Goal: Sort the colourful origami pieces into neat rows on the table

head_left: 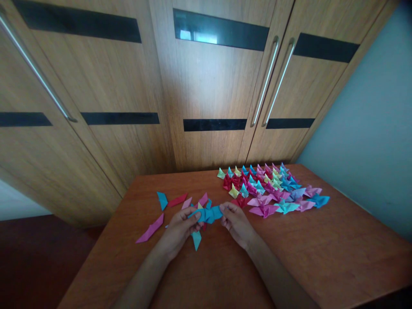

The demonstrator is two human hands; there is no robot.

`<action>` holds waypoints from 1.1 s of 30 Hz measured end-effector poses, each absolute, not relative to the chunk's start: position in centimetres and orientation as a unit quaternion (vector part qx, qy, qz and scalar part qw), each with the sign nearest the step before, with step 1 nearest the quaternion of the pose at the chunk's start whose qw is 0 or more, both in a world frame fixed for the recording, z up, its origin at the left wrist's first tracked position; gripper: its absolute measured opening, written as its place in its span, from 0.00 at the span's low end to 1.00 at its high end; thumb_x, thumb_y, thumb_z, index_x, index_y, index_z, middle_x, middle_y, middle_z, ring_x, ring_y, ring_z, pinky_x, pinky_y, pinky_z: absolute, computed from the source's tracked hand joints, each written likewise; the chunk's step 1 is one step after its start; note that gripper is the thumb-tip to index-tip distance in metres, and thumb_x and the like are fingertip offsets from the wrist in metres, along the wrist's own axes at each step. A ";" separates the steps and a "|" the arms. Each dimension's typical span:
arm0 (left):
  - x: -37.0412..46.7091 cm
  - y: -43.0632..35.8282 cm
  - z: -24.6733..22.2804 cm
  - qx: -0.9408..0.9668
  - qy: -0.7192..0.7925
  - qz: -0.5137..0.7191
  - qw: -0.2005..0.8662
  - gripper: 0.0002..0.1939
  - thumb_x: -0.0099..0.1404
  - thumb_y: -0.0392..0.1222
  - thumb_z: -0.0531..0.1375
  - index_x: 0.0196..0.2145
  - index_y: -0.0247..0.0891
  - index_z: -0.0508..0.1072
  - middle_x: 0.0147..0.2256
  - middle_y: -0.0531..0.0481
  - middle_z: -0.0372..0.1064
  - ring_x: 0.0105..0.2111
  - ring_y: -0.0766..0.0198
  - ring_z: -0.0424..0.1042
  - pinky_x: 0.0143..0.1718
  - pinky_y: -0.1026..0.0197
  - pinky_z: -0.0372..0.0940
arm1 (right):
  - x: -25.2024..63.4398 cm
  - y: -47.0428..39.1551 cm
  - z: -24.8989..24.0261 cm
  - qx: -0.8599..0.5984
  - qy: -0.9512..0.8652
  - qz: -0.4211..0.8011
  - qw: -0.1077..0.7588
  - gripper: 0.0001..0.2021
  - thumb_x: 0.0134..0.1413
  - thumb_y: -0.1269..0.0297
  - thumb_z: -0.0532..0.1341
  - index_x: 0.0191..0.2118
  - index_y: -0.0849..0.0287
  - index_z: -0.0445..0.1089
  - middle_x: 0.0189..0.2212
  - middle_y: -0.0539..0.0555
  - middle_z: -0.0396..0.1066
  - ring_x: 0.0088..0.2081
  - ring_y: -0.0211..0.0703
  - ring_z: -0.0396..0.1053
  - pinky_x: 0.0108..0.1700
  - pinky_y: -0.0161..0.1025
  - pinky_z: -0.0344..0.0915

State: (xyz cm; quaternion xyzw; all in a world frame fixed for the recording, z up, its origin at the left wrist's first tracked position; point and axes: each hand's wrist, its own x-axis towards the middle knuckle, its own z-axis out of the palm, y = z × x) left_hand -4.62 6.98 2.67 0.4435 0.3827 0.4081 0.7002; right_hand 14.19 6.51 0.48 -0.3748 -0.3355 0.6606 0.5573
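Blue folded paper [207, 213] sits pinched between both hands just above the wooden table [322, 253], close to the middle of its near half. The left hand [180, 227] grips the piece's left end with thumb and fingertips closed on it; the right hand [236, 223] holds the right end the same way, fingers curled around the paper's edge. Both forearms run back toward the near table edge.

Just under and beside the hands lie loose folded units — one teal triangle [196, 240] touching the left hand's underside, and a few pink and teal bits partly hidden behind the fingers, too overlapped to count. Further left are four separate pieces: a long pink strip [150, 229], a teal unit [162, 200], a red parallelogram [177, 200] and a pale pink one [186, 202], each apart from the others.

To the right, a dense patch of finished folded shapes [267, 186] in red, pink, teal, blue and yellow stands in rough rows — several dozen, too crowded for an exact count. It reaches near the table's far edge.

Bare tabletop lies open in front of the right hand and along the whole right side. Behind the table stand wooden wardrobe doors [206, 94] with two long metal handles [273, 81] side by side; a pale wall [370, 141] runs along the right.
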 end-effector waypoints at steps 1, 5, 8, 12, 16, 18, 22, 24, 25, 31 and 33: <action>-4.7 7.0 2.7 0.437 0.378 0.414 0.704 0.13 0.56 0.47 0.65 0.27 0.35 0.71 0.24 0.52 0.68 0.25 0.69 0.65 0.28 0.67 0.58 | 14.2 6.5 0.4 -0.376 -0.334 0.659 0.559 0.16 0.43 0.52 0.68 0.25 0.59 0.66 0.17 0.43 0.60 0.19 0.29 0.54 0.23 0.29 0.52; -4.9 7.1 2.6 0.408 0.369 0.423 0.720 0.13 0.56 0.47 0.65 0.26 0.35 0.69 0.24 0.53 0.67 0.25 0.70 0.65 0.30 0.67 0.59 | 14.4 6.6 0.4 -0.373 -0.332 0.658 0.563 0.19 0.44 0.51 0.67 0.22 0.59 0.61 0.16 0.43 0.58 0.19 0.29 0.52 0.23 0.30 0.50; -5.0 7.1 2.6 0.397 0.363 0.423 0.729 0.13 0.57 0.47 0.64 0.26 0.35 0.69 0.25 0.52 0.68 0.25 0.70 0.65 0.30 0.66 0.59 | 14.4 6.7 0.4 -0.365 -0.318 0.665 0.569 0.20 0.46 0.51 0.66 0.21 0.59 0.59 0.15 0.43 0.56 0.19 0.29 0.51 0.23 0.30 0.49; -5.0 7.2 2.5 0.394 0.368 0.439 0.719 0.11 0.57 0.47 0.64 0.28 0.35 0.71 0.24 0.54 0.67 0.25 0.70 0.65 0.30 0.66 0.59 | 14.5 6.9 0.4 -0.375 -0.306 0.667 0.567 0.19 0.46 0.49 0.65 0.22 0.58 0.60 0.17 0.44 0.59 0.19 0.30 0.53 0.23 0.31 0.50; -4.9 7.3 2.6 0.432 0.419 0.444 0.664 0.12 0.56 0.48 0.64 0.27 0.36 0.72 0.24 0.54 0.67 0.25 0.68 0.65 0.29 0.66 0.59 | 14.4 7.0 0.3 -0.437 -0.367 0.568 0.593 0.15 0.47 0.50 0.64 0.31 0.57 0.66 0.19 0.45 0.62 0.20 0.32 0.56 0.23 0.32 0.51; -4.8 7.3 2.6 0.448 0.454 0.446 0.628 0.12 0.56 0.49 0.63 0.27 0.36 0.72 0.23 0.54 0.67 0.24 0.69 0.65 0.28 0.67 0.59 | 14.3 6.8 0.4 -0.471 -0.412 0.468 0.624 0.12 0.49 0.53 0.63 0.33 0.56 0.66 0.20 0.45 0.62 0.21 0.34 0.57 0.23 0.33 0.52; -4.7 7.4 2.3 0.480 0.488 0.444 0.578 0.13 0.55 0.51 0.63 0.27 0.36 0.72 0.22 0.55 0.68 0.23 0.68 0.64 0.26 0.67 0.57 | 13.6 5.9 0.4 -0.505 -0.529 0.319 0.602 0.07 0.51 0.57 0.61 0.31 0.54 0.66 0.22 0.47 0.65 0.24 0.37 0.60 0.28 0.35 0.55; -4.6 7.4 2.2 0.497 0.489 0.438 0.568 0.14 0.56 0.51 0.62 0.27 0.36 0.72 0.21 0.54 0.68 0.23 0.67 0.64 0.26 0.67 0.56 | 13.2 5.4 0.2 -0.507 -0.600 0.295 0.543 0.06 0.52 0.58 0.61 0.32 0.54 0.67 0.23 0.48 0.66 0.25 0.38 0.62 0.29 0.35 0.55; -4.5 7.4 2.1 0.504 0.486 0.434 0.567 0.14 0.56 0.51 0.62 0.27 0.36 0.72 0.21 0.54 0.68 0.23 0.67 0.64 0.25 0.67 0.56 | 13.0 5.2 0.1 -0.508 -0.626 0.286 0.517 0.06 0.53 0.58 0.60 0.32 0.54 0.67 0.23 0.47 0.66 0.25 0.38 0.62 0.28 0.35 0.55; -4.0 7.0 2.5 0.529 0.464 0.413 0.578 0.14 0.57 0.51 0.61 0.27 0.35 0.73 0.21 0.54 0.67 0.23 0.67 0.63 0.24 0.67 0.54 | 13.1 5.4 -0.4 -0.537 -0.669 0.205 0.472 0.09 0.55 0.59 0.58 0.25 0.55 0.64 0.20 0.47 0.63 0.22 0.37 0.60 0.27 0.34 0.51; -4.0 6.9 2.7 0.530 0.465 0.409 0.579 0.14 0.57 0.51 0.61 0.27 0.35 0.73 0.21 0.53 0.67 0.23 0.67 0.63 0.24 0.67 0.55 | 13.3 5.5 -0.5 -0.544 -0.675 0.182 0.464 0.10 0.55 0.60 0.58 0.25 0.55 0.64 0.20 0.48 0.63 0.22 0.37 0.60 0.28 0.34 0.51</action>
